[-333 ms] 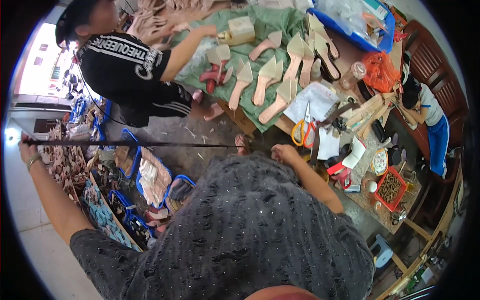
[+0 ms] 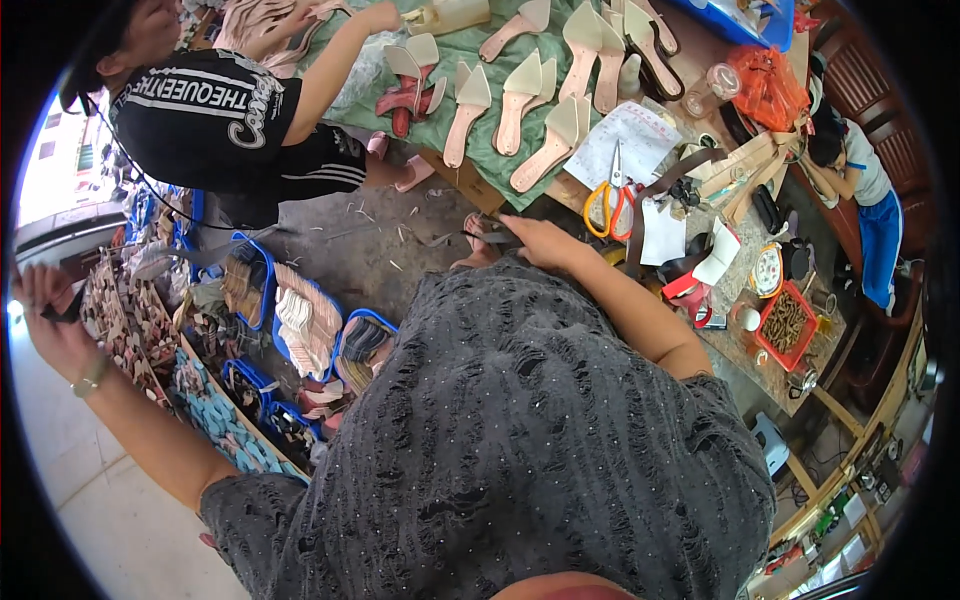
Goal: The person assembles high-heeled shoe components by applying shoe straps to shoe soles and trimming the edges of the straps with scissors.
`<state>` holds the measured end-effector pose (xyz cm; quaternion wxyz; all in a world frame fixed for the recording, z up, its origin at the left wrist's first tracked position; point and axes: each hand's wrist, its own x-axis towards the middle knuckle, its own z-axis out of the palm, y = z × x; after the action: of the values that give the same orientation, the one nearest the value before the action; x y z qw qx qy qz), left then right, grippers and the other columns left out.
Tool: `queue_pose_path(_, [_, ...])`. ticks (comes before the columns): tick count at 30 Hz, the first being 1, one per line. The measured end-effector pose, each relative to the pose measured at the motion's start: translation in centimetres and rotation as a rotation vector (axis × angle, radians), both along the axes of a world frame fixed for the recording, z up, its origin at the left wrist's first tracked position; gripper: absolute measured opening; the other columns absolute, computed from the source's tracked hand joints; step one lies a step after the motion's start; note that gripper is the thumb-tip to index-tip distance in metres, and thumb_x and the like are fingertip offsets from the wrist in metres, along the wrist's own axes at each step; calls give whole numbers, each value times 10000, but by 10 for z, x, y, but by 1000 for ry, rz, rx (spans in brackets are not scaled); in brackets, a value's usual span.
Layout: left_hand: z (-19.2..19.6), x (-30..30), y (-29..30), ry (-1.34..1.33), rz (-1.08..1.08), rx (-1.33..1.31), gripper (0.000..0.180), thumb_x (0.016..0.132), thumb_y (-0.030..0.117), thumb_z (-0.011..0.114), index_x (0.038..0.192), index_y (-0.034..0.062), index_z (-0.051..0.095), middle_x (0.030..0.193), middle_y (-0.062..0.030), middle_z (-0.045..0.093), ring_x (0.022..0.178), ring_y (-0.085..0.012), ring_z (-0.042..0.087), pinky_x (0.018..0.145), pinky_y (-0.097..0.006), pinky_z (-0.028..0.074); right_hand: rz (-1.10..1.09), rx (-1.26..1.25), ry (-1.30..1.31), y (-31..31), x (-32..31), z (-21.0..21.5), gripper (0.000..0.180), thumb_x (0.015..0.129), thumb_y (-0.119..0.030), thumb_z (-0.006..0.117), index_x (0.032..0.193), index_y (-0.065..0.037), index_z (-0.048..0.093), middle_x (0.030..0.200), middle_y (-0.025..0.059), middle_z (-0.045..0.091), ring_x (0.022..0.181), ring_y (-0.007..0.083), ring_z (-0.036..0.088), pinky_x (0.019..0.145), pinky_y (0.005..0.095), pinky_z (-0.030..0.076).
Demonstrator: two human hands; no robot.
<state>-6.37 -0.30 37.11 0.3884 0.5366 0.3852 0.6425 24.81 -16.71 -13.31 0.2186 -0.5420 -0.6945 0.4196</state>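
My left hand (image 2: 52, 315), a bracelet at its wrist, is raised far out at the left. Its curled fingers hold a dark end of a long, thin strip. Over the floor between my hands that dark strip (image 2: 445, 240) is slack and smeared, so its whole course cannot be followed. My right hand (image 2: 540, 243) is in front of my body, by the table's near edge, with the strip's other end at its fingertips. Orange-handled scissors (image 2: 613, 205) lie on the table beyond it, next to a white paper sheet (image 2: 625, 140).
Pink shoe soles with pale, pointed toes (image 2: 520, 100) stand on a green cloth (image 2: 440, 125). A co-worker in black (image 2: 200, 125) reaches over the table. Blue baskets (image 2: 250, 280) of shoe parts fill the left. Another person (image 2: 860, 190) leans at the right, near a red basket (image 2: 785, 325).
The strip was stretched straight between my hands and is now slack and blurred. My left hand has turned; my right hand has moved up and left. The whole view has shifted a little.
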Motion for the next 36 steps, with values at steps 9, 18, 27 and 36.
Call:
queue_pose_path(9, [-256, 143, -76, 853, -911, -192, 704, 896, 38, 418, 1469, 50, 9, 1264, -196, 485, 1077, -261, 549, 987, -304, 366, -224, -6, 1003, 7, 1, 191, 417, 869, -90, 602, 1266, -9, 505, 1161, 86, 568, 992, 149, 571, 810, 262, 484])
queue_pose_path(18, [-381, 162, -71, 476, -1326, -559, 607, 925, 58, 444, 1461, 126, 167, 990, -122, 650, 898, -182, 640, 795, -287, 473, -771, -19, 780, -20, 0, 170, 160, 873, -12, 547, 988, 34, 649, 1013, 76, 606, 716, 101, 570, 631, 226, 467])
queue_pose_path(27, [-480, 128, -42, 904, -1357, -611, 197, 899, 155, 534, 1030, 83, 661, 846, -60, 691, 783, -124, 641, 748, -263, 483, -803, 186, 546, -13, -8, 191, 154, 787, 53, 620, 928, 17, 672, 856, 84, 654, 791, 157, 610, 694, 250, 470])
queue_pose_path(36, [-475, 142, -35, 835, -1468, -590, 178, 876, 176, 583, 995, 83, 678, 847, -73, 694, 749, -121, 636, 710, -263, 484, -824, 363, 537, 4, -8, 195, 163, 730, 95, 652, 869, 11, 667, 830, 100, 636, 759, 200, 611, 645, 278, 484])
